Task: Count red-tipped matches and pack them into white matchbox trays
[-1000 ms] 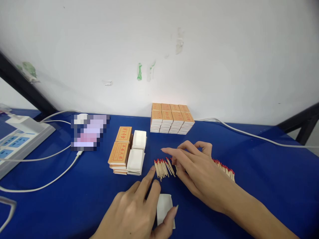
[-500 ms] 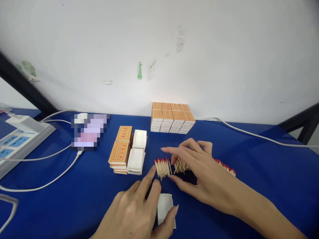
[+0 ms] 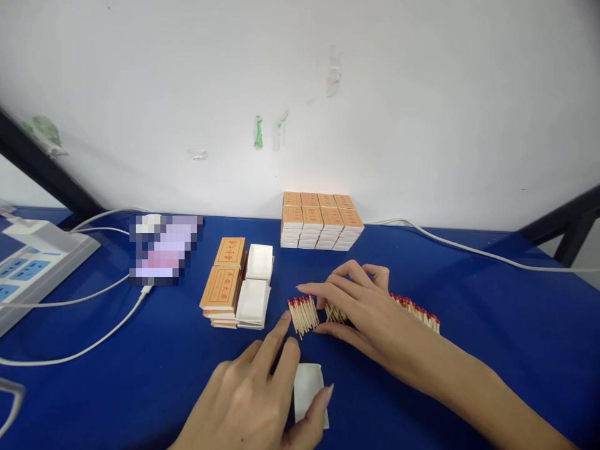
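Observation:
My left hand [image 3: 255, 400] rests on the blue tabletop [image 3: 140, 375]. Its thumb and fingers hold a small white matchbox tray [image 3: 308, 390], and its forefinger points at a little bunch of red-tipped matches [image 3: 303, 312]. My right hand [image 3: 363, 306] lies over a long row of matches [image 3: 417, 310], with forefinger and thumb set around the right side of the little bunch, parting it from the row. Its fingers are curled and spread.
Stacked orange matchbox sleeves [image 3: 224, 284] and white trays [image 3: 255, 290] sit left of the matches. A block of finished matchboxes [image 3: 321, 220] stands against the white wall. A power strip [image 3: 32, 262], white cables [image 3: 84, 350] and a blurred item [image 3: 164, 249] lie at left.
My right hand's fingers have drawn the little bunch of matches apart from the row and squared it up. The left hand has barely moved.

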### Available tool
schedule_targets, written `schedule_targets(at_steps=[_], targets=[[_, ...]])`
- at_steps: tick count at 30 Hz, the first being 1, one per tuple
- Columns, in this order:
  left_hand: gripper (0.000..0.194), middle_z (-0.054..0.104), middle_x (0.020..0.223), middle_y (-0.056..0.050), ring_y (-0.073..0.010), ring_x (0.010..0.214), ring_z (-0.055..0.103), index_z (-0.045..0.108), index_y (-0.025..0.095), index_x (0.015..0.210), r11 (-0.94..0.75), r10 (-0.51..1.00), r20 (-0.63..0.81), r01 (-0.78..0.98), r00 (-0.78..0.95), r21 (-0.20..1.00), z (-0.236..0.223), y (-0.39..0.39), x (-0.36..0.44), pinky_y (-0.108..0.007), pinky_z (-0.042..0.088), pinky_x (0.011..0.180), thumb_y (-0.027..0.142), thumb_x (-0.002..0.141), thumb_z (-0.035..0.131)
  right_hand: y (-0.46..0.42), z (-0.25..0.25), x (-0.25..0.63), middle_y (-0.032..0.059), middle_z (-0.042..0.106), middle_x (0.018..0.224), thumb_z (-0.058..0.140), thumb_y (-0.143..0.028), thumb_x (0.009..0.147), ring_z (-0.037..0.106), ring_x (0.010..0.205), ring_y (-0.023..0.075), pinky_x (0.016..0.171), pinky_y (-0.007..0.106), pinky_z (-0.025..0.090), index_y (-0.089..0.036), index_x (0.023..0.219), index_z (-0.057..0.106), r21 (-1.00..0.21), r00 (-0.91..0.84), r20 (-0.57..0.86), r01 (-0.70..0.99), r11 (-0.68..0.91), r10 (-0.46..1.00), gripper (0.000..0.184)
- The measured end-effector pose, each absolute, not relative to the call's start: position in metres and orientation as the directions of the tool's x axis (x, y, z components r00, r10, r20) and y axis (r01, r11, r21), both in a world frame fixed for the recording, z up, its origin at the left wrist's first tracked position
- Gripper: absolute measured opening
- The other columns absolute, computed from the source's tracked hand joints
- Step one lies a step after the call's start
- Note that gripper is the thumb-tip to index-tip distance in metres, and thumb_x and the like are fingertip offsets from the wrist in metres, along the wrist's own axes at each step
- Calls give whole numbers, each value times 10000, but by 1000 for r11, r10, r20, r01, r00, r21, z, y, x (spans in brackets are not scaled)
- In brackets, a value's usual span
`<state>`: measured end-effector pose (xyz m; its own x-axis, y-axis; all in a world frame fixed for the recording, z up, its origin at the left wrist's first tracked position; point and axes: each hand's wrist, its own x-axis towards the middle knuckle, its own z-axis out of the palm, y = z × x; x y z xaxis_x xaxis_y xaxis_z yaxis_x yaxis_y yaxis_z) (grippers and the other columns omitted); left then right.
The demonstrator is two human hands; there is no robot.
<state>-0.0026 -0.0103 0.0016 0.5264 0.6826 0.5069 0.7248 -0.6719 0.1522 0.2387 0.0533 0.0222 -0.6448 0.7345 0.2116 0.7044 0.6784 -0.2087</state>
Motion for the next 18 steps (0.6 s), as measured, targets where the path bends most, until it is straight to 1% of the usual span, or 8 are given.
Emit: schedule_targets(at_steps=[3,6,10,13,15,18], targets=[[327,813,1269,-236,-304,852,870,723,115,1151,-675,680,509,722,528,154,2,-10,-2,-394,743,662,391,1099,556,54,22,239,70,772,1223,697,-310,1094,618,1137,291,931,474,407,-273,1499,620,-189,-641,241,706,683,729,413],[324,815,1267,-230,-292,837,868,721,119,1155,-678,678,507,718,532,154,3,-10,-2,-384,744,680,392,1101,555,55,21,238,64,768,1198,694,-298,1095,616,1133,292,935,479,394,-260,1478,631,-194,-634,252,707,680,731,390],[317,808,1283,-238,-295,831,868,722,122,1131,-676,678,512,721,527,153,2,-10,-2,-393,745,682,388,1102,552,54,20,238,56,754,1213,659,-330,1116,591,1151,293,948,486,374,-278,1504,591,-259,-627,246,692,674,739,398],[324,806,1285,-246,-301,830,868,722,116,1133,-673,681,509,724,526,153,1,-10,-2,-402,745,682,392,1102,557,53,24,240,57,744,1265,577,-297,1154,572,1172,285,966,488,365,-298,1516,566,-314,-620,228,683,660,751,363],[322,812,1268,-244,-306,845,870,723,122,1113,-671,682,510,726,524,152,1,-10,-2,-396,744,672,398,1102,557,52,28,242,58,740,1286,531,-274,1167,561,1187,283,987,499,359,-312,1516,562,-332,-602,223,693,641,767,352],[320,809,1280,-246,-314,878,873,725,127,1110,-668,682,514,730,521,146,1,-11,-2,-380,740,655,396,1103,553,52,33,246,65,734,1282,522,-292,1166,544,1206,295,1003,518,356,-315,1518,564,-334,-552,240,725,602,799,355]])
